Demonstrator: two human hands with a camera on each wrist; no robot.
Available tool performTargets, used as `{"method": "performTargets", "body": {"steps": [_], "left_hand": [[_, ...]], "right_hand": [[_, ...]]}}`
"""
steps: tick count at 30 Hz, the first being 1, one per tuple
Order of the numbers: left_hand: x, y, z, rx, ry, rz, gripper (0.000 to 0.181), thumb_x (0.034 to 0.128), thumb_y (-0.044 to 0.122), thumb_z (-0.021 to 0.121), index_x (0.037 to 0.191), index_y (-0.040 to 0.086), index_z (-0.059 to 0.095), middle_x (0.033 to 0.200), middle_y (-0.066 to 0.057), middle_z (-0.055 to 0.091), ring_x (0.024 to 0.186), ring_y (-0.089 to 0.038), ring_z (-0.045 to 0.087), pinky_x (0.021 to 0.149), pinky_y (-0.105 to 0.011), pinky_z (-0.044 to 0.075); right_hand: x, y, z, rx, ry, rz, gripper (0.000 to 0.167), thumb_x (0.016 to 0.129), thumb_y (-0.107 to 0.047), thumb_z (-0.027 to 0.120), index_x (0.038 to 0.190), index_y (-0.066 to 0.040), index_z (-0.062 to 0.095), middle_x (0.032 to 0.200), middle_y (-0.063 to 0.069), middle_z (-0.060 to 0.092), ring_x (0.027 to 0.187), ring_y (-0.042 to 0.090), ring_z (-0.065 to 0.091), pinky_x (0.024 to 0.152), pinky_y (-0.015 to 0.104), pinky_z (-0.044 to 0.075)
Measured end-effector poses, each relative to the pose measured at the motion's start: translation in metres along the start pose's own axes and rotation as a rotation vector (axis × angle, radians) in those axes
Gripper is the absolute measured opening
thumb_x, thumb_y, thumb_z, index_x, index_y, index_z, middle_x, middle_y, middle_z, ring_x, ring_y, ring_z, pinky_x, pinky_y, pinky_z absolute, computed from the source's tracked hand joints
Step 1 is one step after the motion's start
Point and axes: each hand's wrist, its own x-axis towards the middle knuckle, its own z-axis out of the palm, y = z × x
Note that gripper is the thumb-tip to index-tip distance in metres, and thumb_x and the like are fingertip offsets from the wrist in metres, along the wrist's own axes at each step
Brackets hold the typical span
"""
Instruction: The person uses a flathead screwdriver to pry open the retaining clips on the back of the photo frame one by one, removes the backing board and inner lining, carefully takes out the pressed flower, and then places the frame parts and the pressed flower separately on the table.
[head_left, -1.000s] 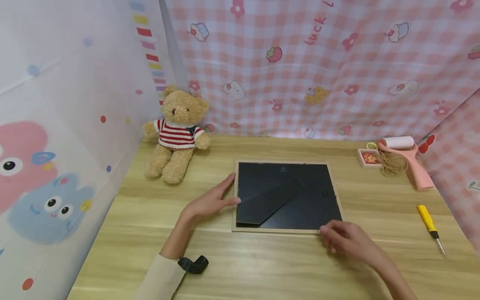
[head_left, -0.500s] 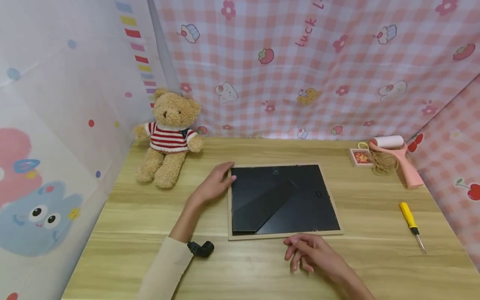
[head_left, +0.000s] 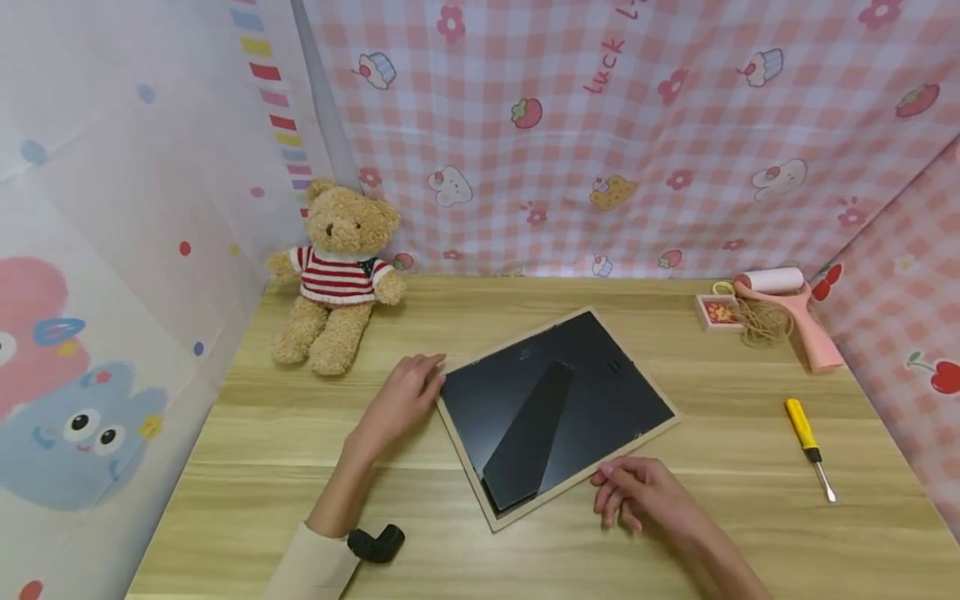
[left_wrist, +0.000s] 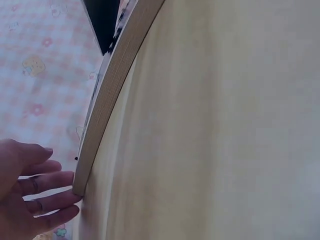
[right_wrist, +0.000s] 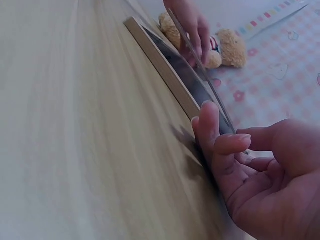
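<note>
The picture frame (head_left: 579, 417) has swung anticlockwise on the table (head_left: 555, 567).

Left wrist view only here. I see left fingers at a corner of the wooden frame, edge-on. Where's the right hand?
Observer: Head view puts the right hand at the near edge of the frame, on the person's side.
Operator: Which face of the frame is up? I can't tell from the edge.
Observer: Its back: the black board faces up.
Operator: Any tool near the right hand?
Observer: A screwdriver with a yellow handle lies on the table, to the right of that hand and apart from it.
</note>
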Motion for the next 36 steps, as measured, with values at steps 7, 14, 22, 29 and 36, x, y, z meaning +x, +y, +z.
{"method": "performTargets", "body": {"steps": [7, 14, 22, 29, 36], "left_hand": [[-0.028, 0.02, -0.009, 0.095, 0.005, 0.046, 0.036, 0.1115, 0.02, 0.064, 0.133, -0.007, 0.073, 0.111, -0.023, 0.08, 0.094, -0.033, 0.078, 0.084, -0.052, 0.065], [-0.05, 0.012, 0.013, 0.185, -0.153, 0.063, 0.042, 0.1148, 0.027, 0.059, 0.145, -0.001, 0.066, 0.066, 0.006, 0.061, 0.059, -0.002, 0.054, 0.062, -0.033, 0.058], [-0.067, 0.035, 0.018, 0.106, -0.26, 0.066, 0.061, 0.1086, 0.021, 0.071, 0.155, -0.014, 0.051, 0.063, 0.008, 0.057, 0.053, -0.001, 0.048, 0.056, -0.024, 0.048], [-0.075, 0.05, 0.02, 0.076, -0.263, -0.019, 0.069, 0.1067, 0.02, 0.074, 0.157, -0.017, 0.045, 0.06, 0.007, 0.056, 0.05, 0.0, 0.046, 0.053, -0.022, 0.046], [-0.084, 0.063, 0.016, -0.076, -0.343, -0.155, 0.077, 0.1087, 0.019, 0.071, 0.162, -0.019, 0.032, 0.051, 0.016, 0.054, 0.044, 0.0, 0.053, 0.052, -0.023, 0.046]], "right_hand": [[0.007, -0.009, -0.019, -0.142, 0.055, 0.009, 0.035, 0.118, -0.012, 0.049, 0.107, 0.02, 0.059, 0.083, 0.007, 0.075, 0.062, 0.008, 0.07, 0.047, 0.017, 0.049], [0.02, -0.018, -0.034, -0.335, 0.114, -0.017, 0.031, 0.117, -0.008, 0.048, 0.098, 0.015, 0.057, 0.074, 0.012, 0.075, 0.052, 0.009, 0.066, 0.043, 0.02, 0.048], [0.04, -0.031, -0.038, -0.499, 0.189, 0.011, 0.027, 0.116, -0.009, 0.054, 0.093, 0.006, 0.06, 0.067, 0.012, 0.072, 0.047, 0.014, 0.062, 0.041, 0.024, 0.047], [0.06, -0.039, -0.043, -0.607, 0.234, 0.002, 0.026, 0.114, -0.011, 0.057, 0.092, 0.0, 0.062, 0.062, 0.006, 0.069, 0.044, 0.013, 0.059, 0.041, 0.026, 0.048], [0.072, -0.041, -0.043, -0.708, 0.228, -0.043, 0.026, 0.115, -0.011, 0.057, 0.09, -0.003, 0.063, 0.06, 0.002, 0.067, 0.044, 0.009, 0.057, 0.041, 0.024, 0.045]]}}
